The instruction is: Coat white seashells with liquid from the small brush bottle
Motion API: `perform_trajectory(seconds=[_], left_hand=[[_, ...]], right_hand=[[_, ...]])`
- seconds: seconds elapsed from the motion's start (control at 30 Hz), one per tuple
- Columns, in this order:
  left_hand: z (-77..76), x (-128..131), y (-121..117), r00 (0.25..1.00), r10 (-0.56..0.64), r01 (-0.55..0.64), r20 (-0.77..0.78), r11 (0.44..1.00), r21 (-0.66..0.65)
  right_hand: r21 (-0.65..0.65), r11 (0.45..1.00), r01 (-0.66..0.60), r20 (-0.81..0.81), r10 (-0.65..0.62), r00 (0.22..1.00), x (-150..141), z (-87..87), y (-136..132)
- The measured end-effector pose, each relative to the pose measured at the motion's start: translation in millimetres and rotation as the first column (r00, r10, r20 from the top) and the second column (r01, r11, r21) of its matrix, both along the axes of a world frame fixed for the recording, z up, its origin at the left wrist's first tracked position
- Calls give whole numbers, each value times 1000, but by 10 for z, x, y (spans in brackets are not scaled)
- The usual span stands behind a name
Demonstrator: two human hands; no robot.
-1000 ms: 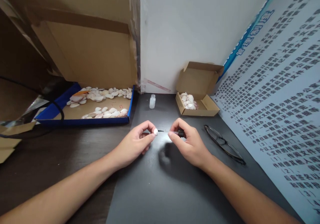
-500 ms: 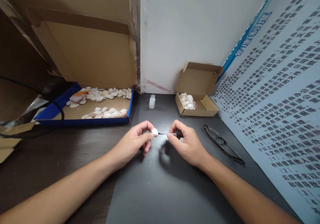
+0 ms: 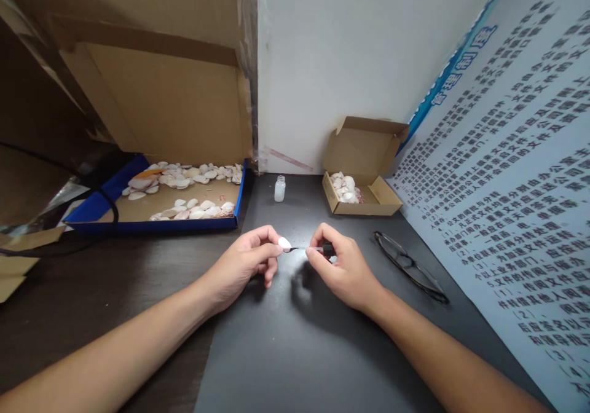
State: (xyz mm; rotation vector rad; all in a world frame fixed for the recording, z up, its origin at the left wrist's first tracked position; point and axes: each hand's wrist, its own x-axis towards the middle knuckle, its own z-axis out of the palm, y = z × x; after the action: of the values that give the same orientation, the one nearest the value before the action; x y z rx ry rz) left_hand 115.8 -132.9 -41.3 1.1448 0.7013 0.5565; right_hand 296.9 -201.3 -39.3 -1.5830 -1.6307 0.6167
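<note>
My left hand pinches a small white shell between thumb and fingers, just above the dark table. My right hand pinches a thin brush with a black cap, and its tip touches the shell. Behind the hands stands a small open bottle.
A blue tray with several shells lies at the back left under a large cardboard box. A small open carton with shells sits at the back right. Glasses lie right of my hands. A printed poster leans along the right.
The brush tip has closed the small gap and now touches the shell. Both hands have shifted slightly left and toward me.
</note>
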Motion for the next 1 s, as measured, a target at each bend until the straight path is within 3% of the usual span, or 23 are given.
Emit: perform_trajectory(seconds=[0.27, 0.53, 0.73, 1.0], left_hand=[[-13, 0, 7, 1000, 0, 0, 3, 1000, -13], [5, 7, 5, 1000, 5, -5, 1, 1000, -25], [8, 0, 8, 1000, 11, -11, -6, 999, -30], [2, -9, 10, 1000, 6, -6, -4, 999, -38]], right_hand=[[45, 998, -49, -23, 51, 998, -15, 17, -29], [39, 999, 11, -18, -10, 1000, -3, 9, -13], [54, 997, -60, -18, 61, 998, -21, 21, -39], [42, 999, 10, -17, -9, 1000, -16, 11, -24]])
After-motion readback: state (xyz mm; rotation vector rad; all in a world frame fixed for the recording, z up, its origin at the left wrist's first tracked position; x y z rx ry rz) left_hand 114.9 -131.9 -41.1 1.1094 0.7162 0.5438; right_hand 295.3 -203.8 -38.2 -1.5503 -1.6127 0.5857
